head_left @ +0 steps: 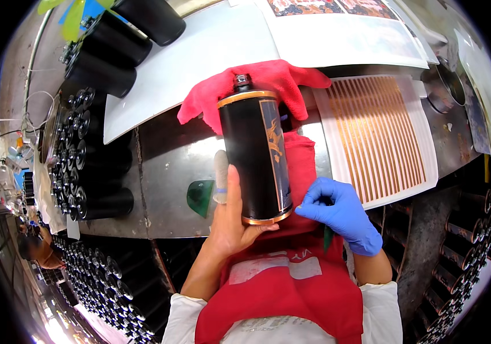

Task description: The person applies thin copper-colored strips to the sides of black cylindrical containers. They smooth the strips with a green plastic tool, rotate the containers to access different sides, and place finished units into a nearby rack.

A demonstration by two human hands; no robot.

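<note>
Left hand is clasping the black bottle, likely steadying it; right hand is pressing fingertips together alongside.

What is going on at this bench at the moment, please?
A person's left hand holds a black bottle near its base. The bottle has gold bands at both ends and a dark panel. The blue-gloved right hand is beside the lower edge, fingers pinched; contact is hard to tell. A red cloth lies behind the neck, with gold strips on the right and a green piece on the left.
</note>
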